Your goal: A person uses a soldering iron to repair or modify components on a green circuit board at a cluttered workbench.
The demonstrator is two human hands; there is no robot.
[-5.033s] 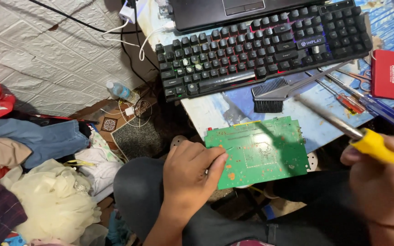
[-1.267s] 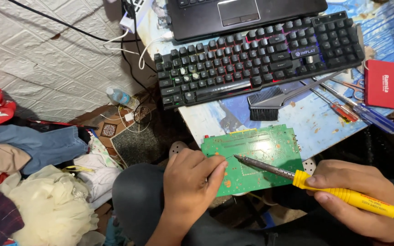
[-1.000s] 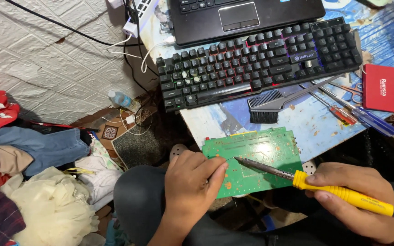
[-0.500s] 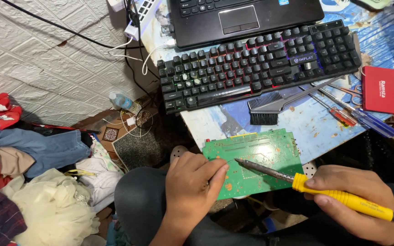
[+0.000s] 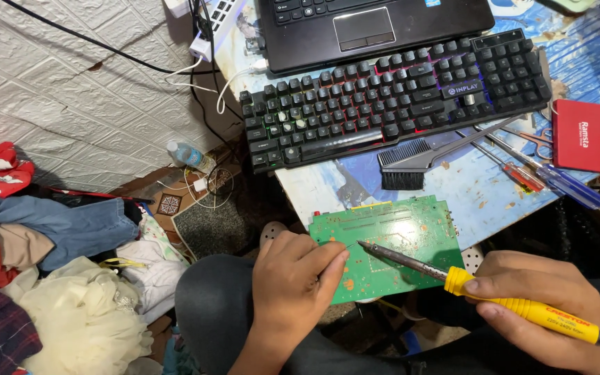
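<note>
At the right edge of the table point(image 5: 480, 201), a flat red rectangular case point(image 5: 580, 135) with a white label along one side lies just beyond the tips of two screwdrivers point(image 5: 546, 177), one red-handled and one blue-handled. A black brush point(image 5: 411, 163) rests between these and the black keyboard point(image 5: 390, 97), whose keys glow in mixed colours; a small printed label sits on the keyboard's right section. Behind the keyboard stands an open black laptop point(image 5: 369, 24). On the floor at left, a small clear bottle point(image 5: 187, 154) with a blue label lies near the white wall, beside a heap of clothes point(image 5: 43, 264).

Green circuit board point(image 5: 390, 246): it lies at the near edge of the table, over the person's lap, tilted slightly, between the two hands. Left hand point(image 5: 293, 292): closed on the board's left edge, fingertips pinched against its surface, where a thin wire appears to run towards the tool tip. Right hand point(image 5: 543, 305): wrapped around the yellow handle of a soldering iron point(image 5: 453, 276), which bears a dark printed label; the metal shaft slants up and left, and its tip touches the board just beside the left fingertips.
</note>
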